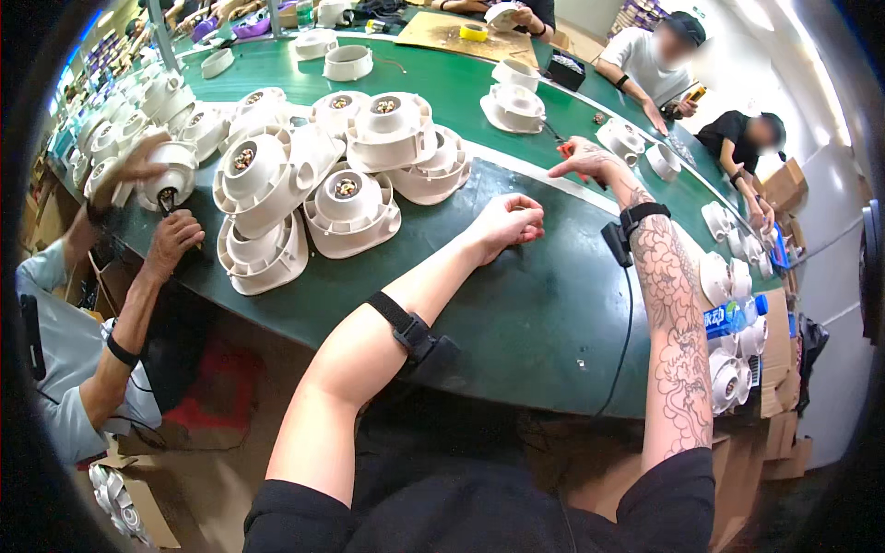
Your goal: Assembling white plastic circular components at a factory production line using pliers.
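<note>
My left hand [510,224] hovers over or rests on the green worktop, its fingers loosely curled with nothing visible in them. Further right and farther away, my right hand [595,164] reaches over the pale edge strip. Its fingers are partly closed around a red-handled tool [560,144], with the index finger stretched out to the left. The tool's thin dark tip points at a white round fan housing [513,109] with a white ring [516,74] behind it. My hand hides most of the handle. Left of my left hand stand stacked white motor housings [347,192] with copper windings.
At left, a co-worker's hands [173,241] work on another housing [168,175]. A white housing [620,138] and ring [663,162] lie beyond my right hand. A blue-labelled bottle [735,315] stands at right by more housings [730,380]. A black cable [629,332] hangs from my right wrist strap.
</note>
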`<state>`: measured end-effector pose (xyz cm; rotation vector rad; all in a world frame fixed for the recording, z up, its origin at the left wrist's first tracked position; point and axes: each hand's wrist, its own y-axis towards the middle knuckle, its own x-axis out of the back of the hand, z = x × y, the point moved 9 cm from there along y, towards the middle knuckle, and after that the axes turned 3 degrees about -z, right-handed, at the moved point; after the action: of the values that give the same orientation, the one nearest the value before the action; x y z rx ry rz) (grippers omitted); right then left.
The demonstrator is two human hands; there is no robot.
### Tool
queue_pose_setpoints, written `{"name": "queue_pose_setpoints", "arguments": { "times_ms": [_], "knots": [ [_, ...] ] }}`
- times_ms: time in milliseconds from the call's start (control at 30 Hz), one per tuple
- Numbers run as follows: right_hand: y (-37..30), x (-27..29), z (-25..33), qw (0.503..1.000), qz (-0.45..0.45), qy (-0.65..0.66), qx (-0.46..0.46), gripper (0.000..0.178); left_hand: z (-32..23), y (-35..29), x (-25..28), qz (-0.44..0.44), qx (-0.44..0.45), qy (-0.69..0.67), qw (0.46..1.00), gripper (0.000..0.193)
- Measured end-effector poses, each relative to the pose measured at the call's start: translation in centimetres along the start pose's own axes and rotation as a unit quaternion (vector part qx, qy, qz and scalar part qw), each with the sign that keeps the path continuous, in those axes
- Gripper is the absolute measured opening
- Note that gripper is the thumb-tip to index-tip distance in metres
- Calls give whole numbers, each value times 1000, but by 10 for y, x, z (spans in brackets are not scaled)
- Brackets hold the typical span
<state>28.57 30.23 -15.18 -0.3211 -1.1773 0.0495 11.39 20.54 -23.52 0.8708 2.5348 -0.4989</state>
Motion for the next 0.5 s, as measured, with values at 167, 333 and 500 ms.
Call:
{"name": "queue_pose_setpoints", "arguments": {
  "times_ms": [167,333,500],
  "knots": [
    [26,57,-106,989,-79,-111,-57,88,1,8,-14,8,-3,-30,1000,18],
    [54,69,-151,973,-88,-170,-127,87,0,7,-7,39,8,-38,998,16],
    [83,68,-170,957,-91,-240,-138,85,-1,8,-11,58,22,-63,996,17]
  ]
}}
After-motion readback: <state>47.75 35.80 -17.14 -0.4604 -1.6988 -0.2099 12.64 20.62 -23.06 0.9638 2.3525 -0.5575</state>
